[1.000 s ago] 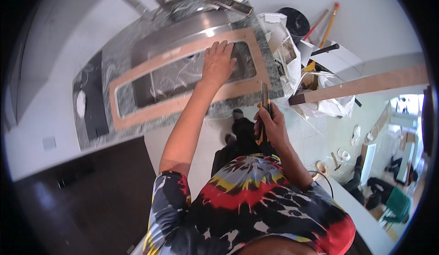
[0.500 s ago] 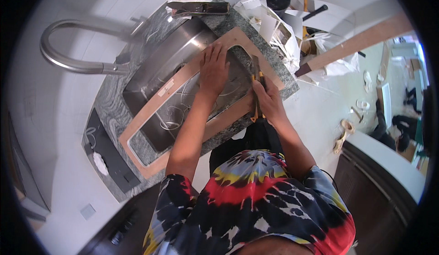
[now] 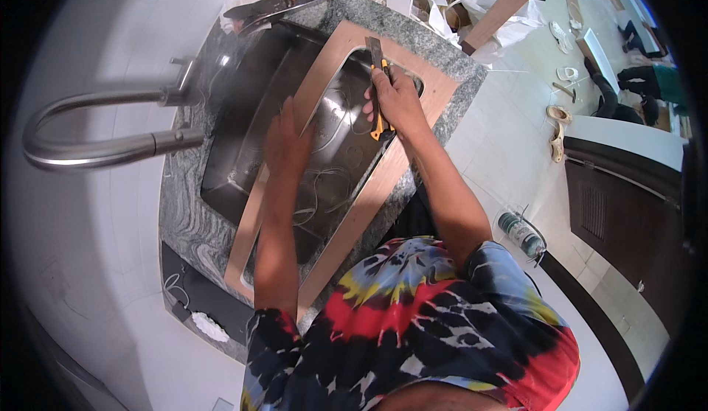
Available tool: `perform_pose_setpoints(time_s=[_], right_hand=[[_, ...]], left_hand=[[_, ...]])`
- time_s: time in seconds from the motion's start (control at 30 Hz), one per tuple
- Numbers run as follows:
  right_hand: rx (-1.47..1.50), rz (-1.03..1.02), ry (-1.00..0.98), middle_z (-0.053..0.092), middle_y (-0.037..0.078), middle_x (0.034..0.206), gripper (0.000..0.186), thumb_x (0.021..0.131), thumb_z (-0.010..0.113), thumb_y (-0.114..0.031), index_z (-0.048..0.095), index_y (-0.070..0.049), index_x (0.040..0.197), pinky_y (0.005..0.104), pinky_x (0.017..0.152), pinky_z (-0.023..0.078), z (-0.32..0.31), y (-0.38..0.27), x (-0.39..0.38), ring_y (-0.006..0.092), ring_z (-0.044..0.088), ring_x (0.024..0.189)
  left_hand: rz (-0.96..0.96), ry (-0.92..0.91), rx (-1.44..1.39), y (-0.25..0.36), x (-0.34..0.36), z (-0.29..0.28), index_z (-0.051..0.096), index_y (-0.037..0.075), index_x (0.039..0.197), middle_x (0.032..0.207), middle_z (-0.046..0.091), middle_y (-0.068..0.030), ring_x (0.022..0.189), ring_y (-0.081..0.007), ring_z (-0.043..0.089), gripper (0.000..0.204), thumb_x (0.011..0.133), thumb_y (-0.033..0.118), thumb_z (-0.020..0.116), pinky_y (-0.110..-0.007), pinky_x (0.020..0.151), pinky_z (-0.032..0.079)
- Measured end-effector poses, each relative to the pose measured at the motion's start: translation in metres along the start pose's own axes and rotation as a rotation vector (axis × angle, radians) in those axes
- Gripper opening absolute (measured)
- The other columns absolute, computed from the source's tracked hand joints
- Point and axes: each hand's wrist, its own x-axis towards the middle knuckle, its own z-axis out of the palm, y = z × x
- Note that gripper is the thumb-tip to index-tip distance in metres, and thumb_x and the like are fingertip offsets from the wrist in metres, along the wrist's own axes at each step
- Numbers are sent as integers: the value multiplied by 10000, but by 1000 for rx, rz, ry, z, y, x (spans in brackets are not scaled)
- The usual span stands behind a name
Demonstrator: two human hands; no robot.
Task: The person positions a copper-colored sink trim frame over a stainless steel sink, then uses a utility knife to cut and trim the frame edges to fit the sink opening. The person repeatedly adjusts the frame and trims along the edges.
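A light wooden frame (image 3: 369,203) with a long rounded opening lies across a steel sink (image 3: 243,127) in a grey stone countertop (image 3: 195,204). My left hand (image 3: 289,142) grips the frame's left side, with its thumb by the opening and its fingers at the outer edge. In my right hand (image 3: 400,100) is a yellow-and-black utility knife (image 3: 379,120), its front end pointing away from me. That end lies at the inner edge of the frame's far end. Some of the opening's edge is hidden behind my hands and forearms.
A curved steel faucet (image 3: 103,154) rises at the left. A dark, worn long tool (image 3: 276,7) lies at the far sink edge. Thin white strands (image 3: 317,193) lie in the sink. A wooden plank (image 3: 509,9) slants over scraps at the back right. Another person (image 3: 627,90) is farther off.
My view has shifted and turned. My right hand has taken the knife from the frame's right side to its far end. The left hand now sits lower on the left side.
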Motion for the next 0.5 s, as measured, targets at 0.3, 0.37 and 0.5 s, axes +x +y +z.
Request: perform_pose_setpoints(time_s=[0.3,0.37,0.5], right_hand=[[-32,25,8,561,67,669,270,1035,474,-246,499,21,1007,265,413,454,31,13,-13,132,586,494],[5,46,42,558,77,668,263,1032,483,-232,473,17,950,271,410,454,31,16,-16,128,569,483],[-90,52,57,552,75,672,270,1035,480,-239,461,15,945,278,412,460,30,11,-20,131,564,479]], left_hand=[[-79,-185,-170,-5,0,-27,503,80,1346,1161,644,-212,1071,-383,625,716,777,412,784,-459,897,486],[-97,-162,-177,-5,-1,-23,530,74,1307,1153,657,-210,1063,-379,637,692,769,428,784,-453,891,492],[-160,-162,-90,6,-1,-23,555,70,1263,1142,669,-199,1046,-377,647,651,777,446,768,-455,868,503]])
